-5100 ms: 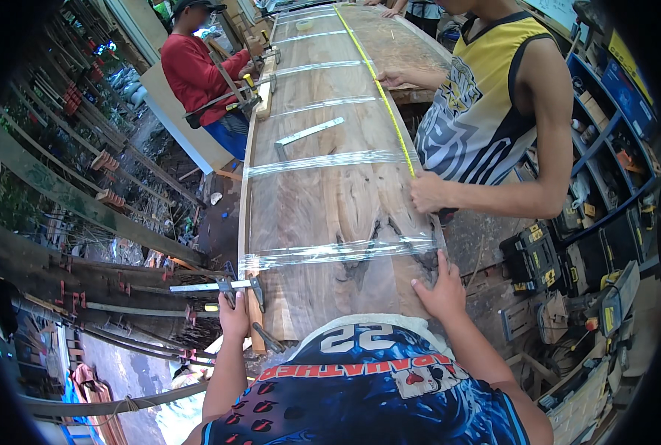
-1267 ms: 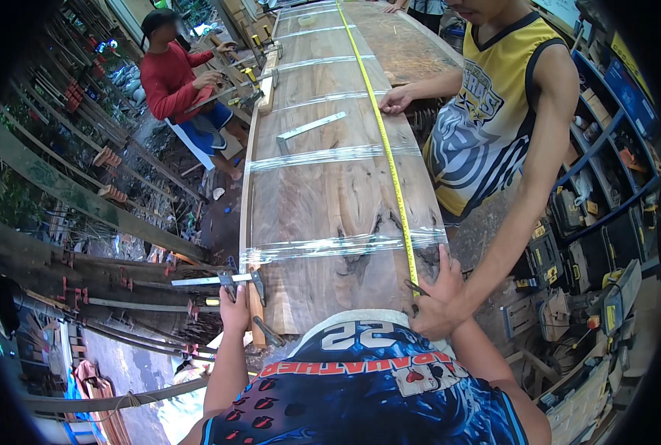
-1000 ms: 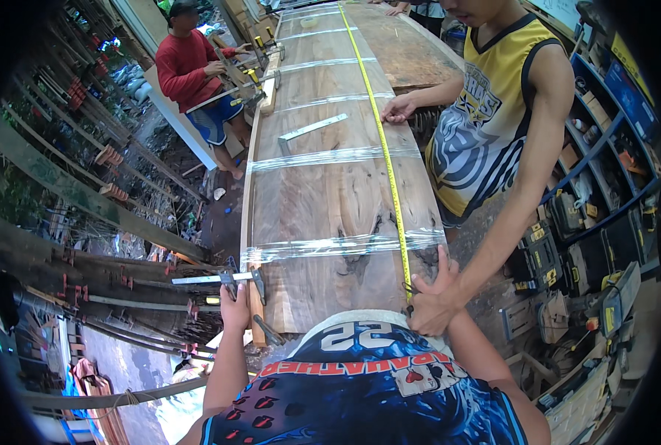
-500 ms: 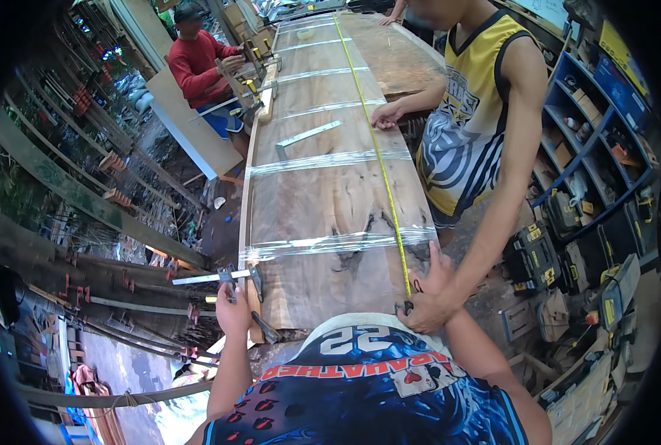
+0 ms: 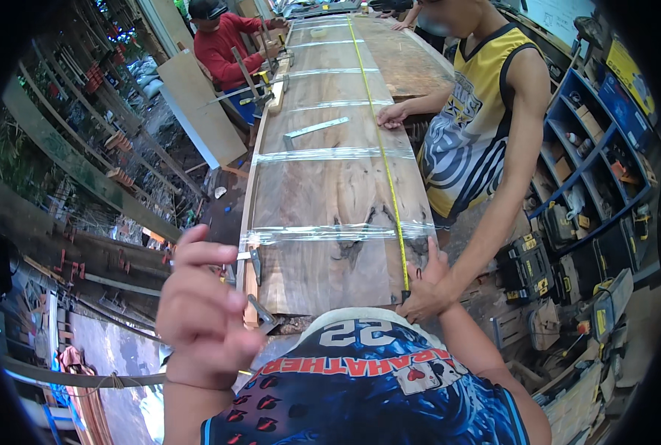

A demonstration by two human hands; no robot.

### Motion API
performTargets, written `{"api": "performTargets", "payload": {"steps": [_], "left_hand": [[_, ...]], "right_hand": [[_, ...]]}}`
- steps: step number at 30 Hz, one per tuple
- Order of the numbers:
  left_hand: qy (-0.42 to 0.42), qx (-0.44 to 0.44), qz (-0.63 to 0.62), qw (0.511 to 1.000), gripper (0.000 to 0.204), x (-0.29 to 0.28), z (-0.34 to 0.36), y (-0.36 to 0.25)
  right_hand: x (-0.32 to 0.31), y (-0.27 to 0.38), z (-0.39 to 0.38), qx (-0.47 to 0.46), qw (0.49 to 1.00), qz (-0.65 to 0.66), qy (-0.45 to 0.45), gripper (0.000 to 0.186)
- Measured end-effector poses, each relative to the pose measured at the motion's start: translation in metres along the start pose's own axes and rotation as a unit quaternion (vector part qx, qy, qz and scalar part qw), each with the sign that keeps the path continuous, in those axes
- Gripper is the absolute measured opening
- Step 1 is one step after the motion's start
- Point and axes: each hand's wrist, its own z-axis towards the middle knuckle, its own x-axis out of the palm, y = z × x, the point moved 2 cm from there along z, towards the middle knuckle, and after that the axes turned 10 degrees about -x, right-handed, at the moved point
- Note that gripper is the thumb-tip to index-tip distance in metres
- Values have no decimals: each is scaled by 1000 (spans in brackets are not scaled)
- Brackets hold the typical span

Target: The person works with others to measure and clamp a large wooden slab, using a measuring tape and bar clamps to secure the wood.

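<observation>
My left hand [image 5: 208,304] is raised toward the camera, fingers curved and apart, holding nothing; it hides part of a bar clamp [image 5: 253,263] on the board's left edge. My right hand [image 5: 434,259] lies on the right edge of the long wooden board [image 5: 323,185], fingers spread, partly hidden by a co-worker's hand [image 5: 416,300] at the end of a yellow tape measure [image 5: 390,193] running along the board. Clear tape strips [image 5: 338,231] cross the board, and a metal square [image 5: 316,127] lies on it.
A co-worker in red [image 5: 230,55] works at clamps [image 5: 256,96] along the far left edge. Another, in yellow [image 5: 479,126], leans at the right. A wooden top [image 5: 405,59] adjoins the board. Leaning panels [image 5: 197,111] stand left; blue shelving [image 5: 590,148] and tool cases [image 5: 523,267] stand right.
My left hand has left the clamp and risen toward the camera. My right hand stays on the edge. The co-worker in red bends further over the clamps.
</observation>
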Motion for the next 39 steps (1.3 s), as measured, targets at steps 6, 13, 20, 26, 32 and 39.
{"api": "performTargets", "payload": {"steps": [6,13,20,26,32,39], "left_hand": [[-95,184,-22,978,17,22,26,-59],[21,286,-70,955,44,8,41,-67],[25,270,-25,962,50,-19,42,-75],[4,235,-40,971,51,-10,31,-83],[-124,245,-64,959,44,8,45,-80],[22,239,-137,961,39,5,35,-74]], "right_hand": [[-12,8,6,73,993,75,59,98],[-11,11,9,59,995,65,53,98],[-1,3,8,47,997,50,40,99],[3,-1,7,41,997,55,38,99],[-7,11,8,47,995,74,42,97],[-13,12,6,17,998,54,39,97]]}}
